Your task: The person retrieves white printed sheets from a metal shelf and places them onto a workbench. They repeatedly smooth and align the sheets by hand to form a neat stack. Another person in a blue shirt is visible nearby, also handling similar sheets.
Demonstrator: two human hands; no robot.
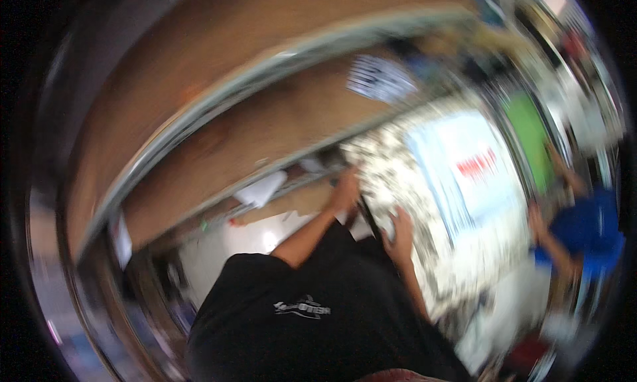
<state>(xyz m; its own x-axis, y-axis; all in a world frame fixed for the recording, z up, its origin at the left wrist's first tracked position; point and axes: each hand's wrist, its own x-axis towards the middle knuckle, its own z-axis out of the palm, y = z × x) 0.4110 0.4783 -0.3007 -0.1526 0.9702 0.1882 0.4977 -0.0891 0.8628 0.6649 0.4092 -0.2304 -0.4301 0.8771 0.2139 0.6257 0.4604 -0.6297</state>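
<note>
Motion blurs the whole view. My left hand [346, 193] is by the near left corner of a lit table, its fingers too smeared to make out. Close to the table's near edge, my right hand [400, 239] appears to rest on or just over the surface, thumb and fingers apart, with nothing visible in it. Under and beyond it spreads a black-and-white mottled covering [391, 159]. A pale blue flat piece of cloth or sheet [441, 176] with a white panel and red print lies on that covering, away from both hands.
Brown shelving [265, 123] with metal edges runs along the left. A printed sheet [381, 78] hangs or lies on it; a white paper [262, 189] sits lower. Across the table is a person in blue [587, 229], arms toward it. A green panel [527, 136] stands behind.
</note>
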